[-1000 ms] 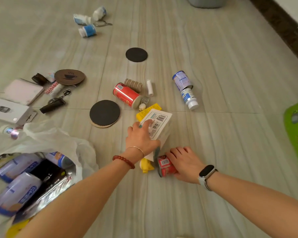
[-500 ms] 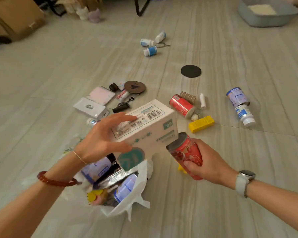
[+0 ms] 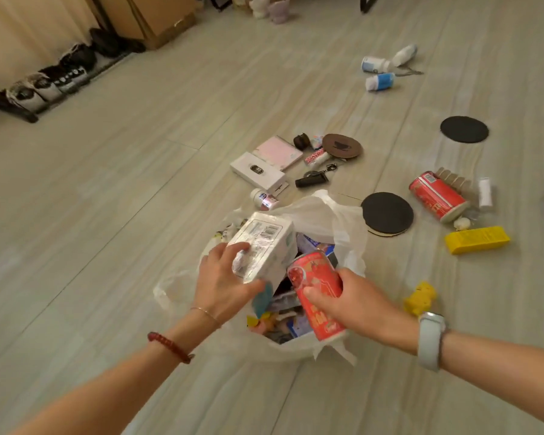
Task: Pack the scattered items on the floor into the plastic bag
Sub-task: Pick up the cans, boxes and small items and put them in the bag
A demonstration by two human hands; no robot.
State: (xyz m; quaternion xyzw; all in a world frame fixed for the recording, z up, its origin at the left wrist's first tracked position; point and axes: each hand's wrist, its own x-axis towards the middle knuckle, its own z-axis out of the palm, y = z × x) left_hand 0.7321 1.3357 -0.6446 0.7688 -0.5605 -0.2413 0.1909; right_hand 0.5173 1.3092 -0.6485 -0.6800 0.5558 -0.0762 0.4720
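A white plastic bag lies open on the floor with several packed items inside. My left hand grips a white carton over the bag's mouth. My right hand grips a red can, tilted, just right of the carton above the bag. Scattered on the floor: another red can, a yellow box, a yellow toy, a black round mat, a white flat box and a pink pad.
Farther off lie a second black disc, a brown coaster, a black key fob and small white bottles. A shoe rack and cardboard boxes stand at the far left wall.
Both hands lifted the white carton and the red can off the floor and carried them left, over the open bag. The view swung left with them.
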